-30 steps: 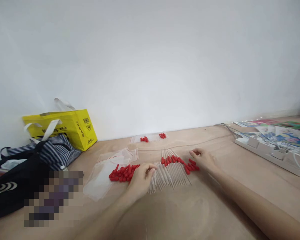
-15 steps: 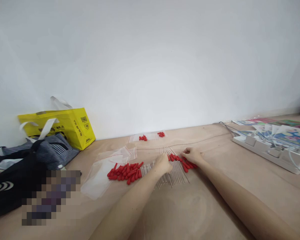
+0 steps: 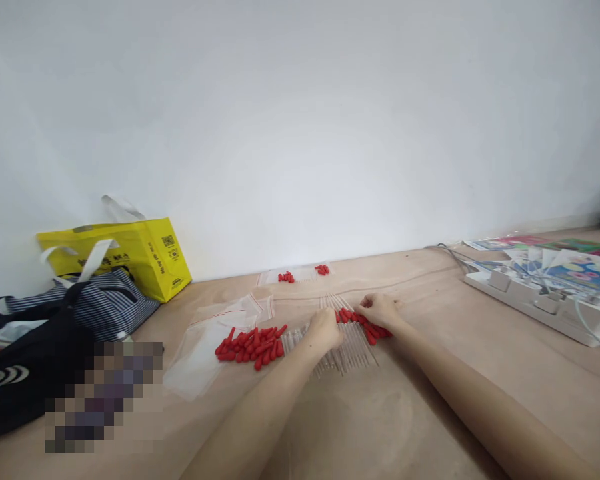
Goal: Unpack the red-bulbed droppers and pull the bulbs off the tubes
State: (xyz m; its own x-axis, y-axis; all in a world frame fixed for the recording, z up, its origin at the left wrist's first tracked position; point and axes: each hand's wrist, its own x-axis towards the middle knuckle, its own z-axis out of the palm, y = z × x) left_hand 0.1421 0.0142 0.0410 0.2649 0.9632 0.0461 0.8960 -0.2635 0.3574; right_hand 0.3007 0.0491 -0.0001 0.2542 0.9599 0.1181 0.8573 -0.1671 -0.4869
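Note:
My left hand is curled over a row of thin clear tubes, probably glass, its fingertips mostly hidden from me. My right hand has its thumb and fingers bent together at the far side of several red rubber bulbs; whatever lies between the fingertips is too small to make out. Those bulbs lie by the tubes, between and beneath my hands. A larger heap of red rubber bulbs sits left of the tubes.
Clear zip bags lie left of the heap. Near the wall, another bag has small red bulbs on it. A yellow bag, striped bag and black bag stand left. A white power strip with cables and printed cards lies right.
My right hand has shifted slightly left, closer to the red bulbs by the tubes. The left hand stays nearly where it was over the tubes.

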